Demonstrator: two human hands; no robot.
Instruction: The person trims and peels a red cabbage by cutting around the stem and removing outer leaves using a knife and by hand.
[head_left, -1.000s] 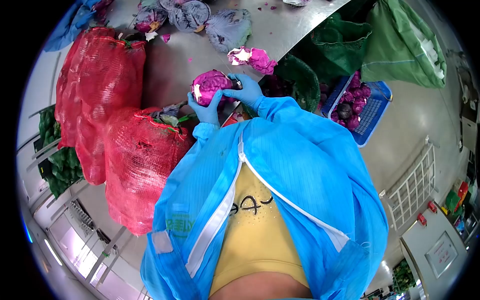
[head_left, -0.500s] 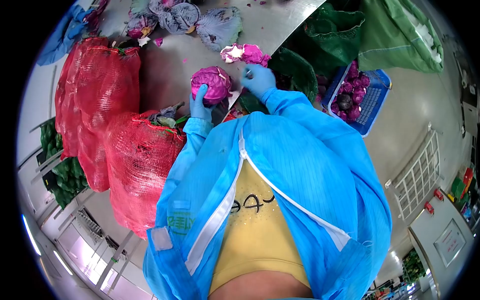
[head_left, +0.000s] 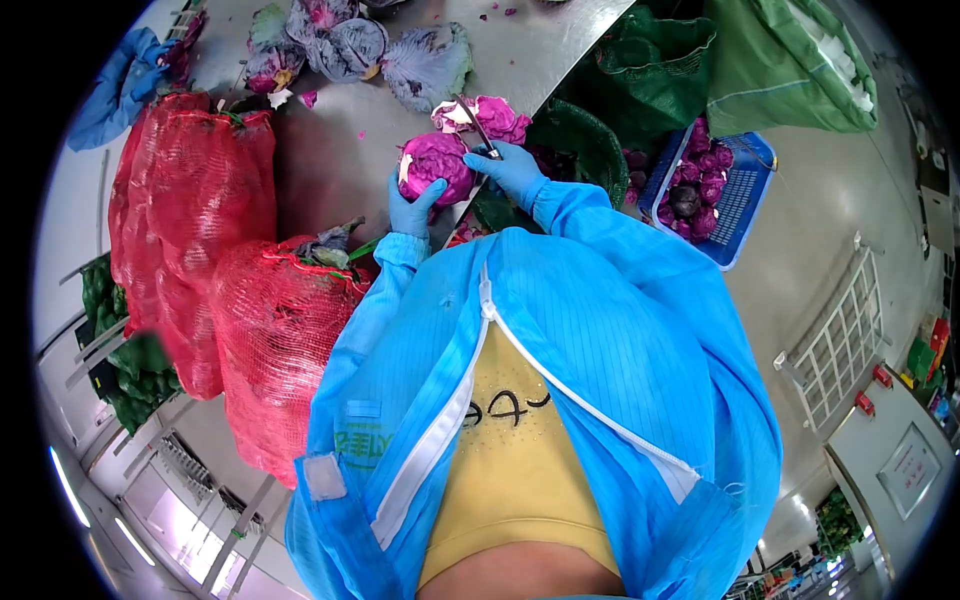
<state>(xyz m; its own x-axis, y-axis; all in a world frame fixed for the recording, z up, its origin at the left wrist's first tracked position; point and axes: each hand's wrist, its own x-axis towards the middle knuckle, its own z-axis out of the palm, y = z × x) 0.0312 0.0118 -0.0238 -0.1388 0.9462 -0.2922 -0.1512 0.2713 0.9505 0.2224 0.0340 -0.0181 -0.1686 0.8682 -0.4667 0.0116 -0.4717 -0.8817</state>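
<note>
Pointing forward-left lengthwise, the knife

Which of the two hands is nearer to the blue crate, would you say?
The right. The right hand, holding a knife, is left of the blue crate, across a gap; the left hand is farther left, supporting a purple cabbage.

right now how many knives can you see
1: the knife is in the right hand, beside the purple cabbage that the left hand holds. Others may be hidden under the loose leaves.
</note>
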